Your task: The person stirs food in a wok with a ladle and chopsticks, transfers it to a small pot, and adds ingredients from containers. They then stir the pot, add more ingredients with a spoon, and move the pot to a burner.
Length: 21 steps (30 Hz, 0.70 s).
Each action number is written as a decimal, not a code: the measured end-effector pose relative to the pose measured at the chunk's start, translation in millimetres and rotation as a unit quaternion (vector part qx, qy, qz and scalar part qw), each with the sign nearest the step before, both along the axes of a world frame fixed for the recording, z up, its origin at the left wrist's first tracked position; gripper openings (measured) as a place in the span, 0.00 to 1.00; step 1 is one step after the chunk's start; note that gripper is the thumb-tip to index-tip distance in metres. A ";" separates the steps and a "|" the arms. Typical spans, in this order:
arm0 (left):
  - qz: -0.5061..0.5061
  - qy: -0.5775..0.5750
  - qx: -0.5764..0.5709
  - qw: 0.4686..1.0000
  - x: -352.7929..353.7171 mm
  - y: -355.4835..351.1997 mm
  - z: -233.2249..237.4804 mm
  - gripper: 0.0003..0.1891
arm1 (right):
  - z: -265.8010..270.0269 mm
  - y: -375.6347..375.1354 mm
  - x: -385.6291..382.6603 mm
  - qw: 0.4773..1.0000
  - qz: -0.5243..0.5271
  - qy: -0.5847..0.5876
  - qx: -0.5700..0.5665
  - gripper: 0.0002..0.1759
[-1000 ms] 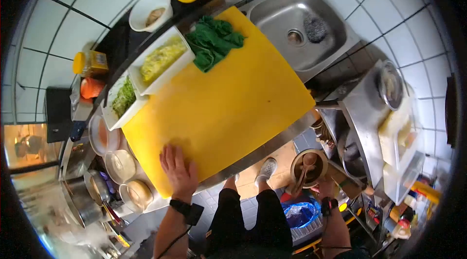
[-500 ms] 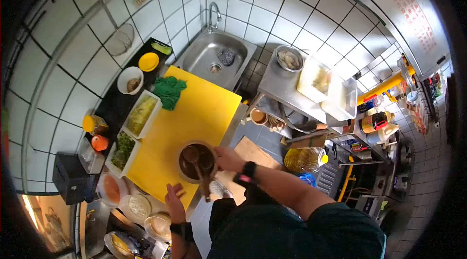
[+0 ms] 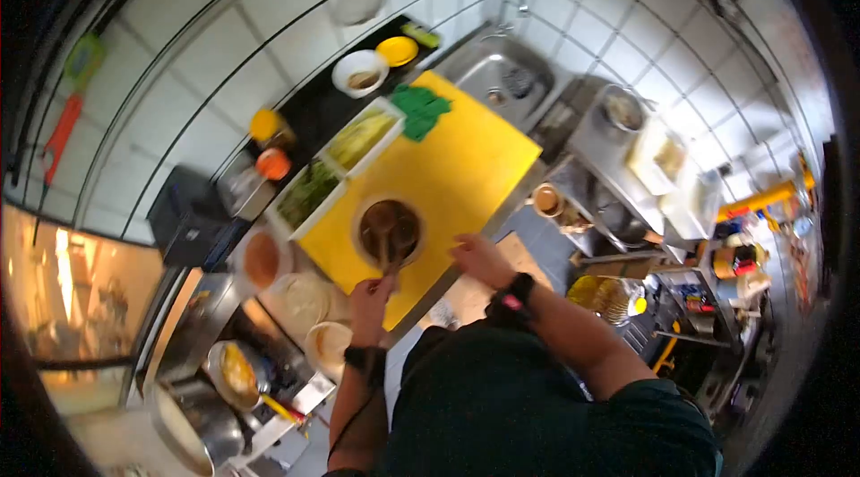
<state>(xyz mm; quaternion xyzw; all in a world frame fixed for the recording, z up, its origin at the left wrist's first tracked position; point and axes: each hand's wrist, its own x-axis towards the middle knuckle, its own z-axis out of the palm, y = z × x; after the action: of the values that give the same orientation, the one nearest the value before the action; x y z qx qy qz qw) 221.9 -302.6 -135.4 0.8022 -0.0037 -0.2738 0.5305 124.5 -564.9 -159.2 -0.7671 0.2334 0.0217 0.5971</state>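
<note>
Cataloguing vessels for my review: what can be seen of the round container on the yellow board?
The round container is open-topped, with a pale rim and dark interior; its material is unclear. It stands on the yellow board. Brown, wooden-looking utensils rest in it, handles crossing the rim toward the left hand. The right hand is apart from it.

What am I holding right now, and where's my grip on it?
Your left hand seems to grip the spoon by its handle's end; your right hand looks empty.
</note>
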 end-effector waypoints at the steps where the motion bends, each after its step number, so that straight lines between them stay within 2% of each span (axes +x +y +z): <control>1: -0.026 -0.016 0.047 0.998 3.4 2.0 -3.9 0.18 | 0.6 -2.9 -2.8 1.000 -0.012 0.027 -0.007 0.26; 2: -0.015 -0.019 0.057 0.998 1.6 0.6 -0.5 0.18 | 13.8 -1.8 -5.0 0.998 -0.028 0.032 0.050 0.27; 4: 0.040 -0.137 0.073 0.987 -3.4 -10.1 6.7 0.17 | 39.4 -0.3 -3.0 0.994 -0.036 0.057 0.084 0.27; 6: 0.036 -0.157 0.092 0.983 -2.0 -12.8 8.3 0.14 | 37.7 -1.0 -2.0 0.994 -0.025 0.044 0.092 0.27; 8: 0.008 -0.296 0.172 0.939 0.6 -13.7 6.3 0.13 | 34.6 -5.2 -3.8 0.994 -0.016 0.035 0.100 0.26; 10: 0.015 -0.317 0.191 0.929 -3.2 -19.5 22.8 0.11 | 30.9 -9.3 0.4 0.998 0.046 0.018 -0.029 0.23; 12: 0.020 -0.340 0.211 0.916 0.9 -23.2 29.1 0.08 | 32.1 -14.7 2.9 0.996 0.076 0.016 -0.050 0.21; 14: -0.085 -0.479 0.329 0.809 6.7 -7.3 15.5 0.04 | 44.1 -20.5 2.8 0.992 0.100 0.019 -0.074 0.19; 16: -0.089 -0.461 0.349 0.811 3.4 -5.9 26.9 0.02 | 66.9 -28.3 0.6 0.987 0.143 0.012 -0.071 0.17; 18: -0.091 -0.516 0.363 0.770 1.2 -4.4 25.2 0.02 | 74.3 -38.2 -1.4 0.981 0.182 0.033 -0.050 0.18; 20: -0.066 -0.566 0.308 0.762 -1.1 -4.9 29.1 0.04 | 63.1 -44.3 -8.6 0.976 0.201 -0.038 -0.077 0.16; 21: -0.061 -0.479 0.346 0.804 -4.1 -3.6 34.4 0.04 | 76.0 -50.7 -9.0 0.972 0.231 -0.013 -0.046 0.17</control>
<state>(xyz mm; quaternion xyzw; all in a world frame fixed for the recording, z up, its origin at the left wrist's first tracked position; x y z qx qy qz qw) 217.8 -306.2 -101.0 0.9598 -0.2116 0.1307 0.1302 115.4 -615.6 -83.2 -0.8269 0.0430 0.1386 0.5433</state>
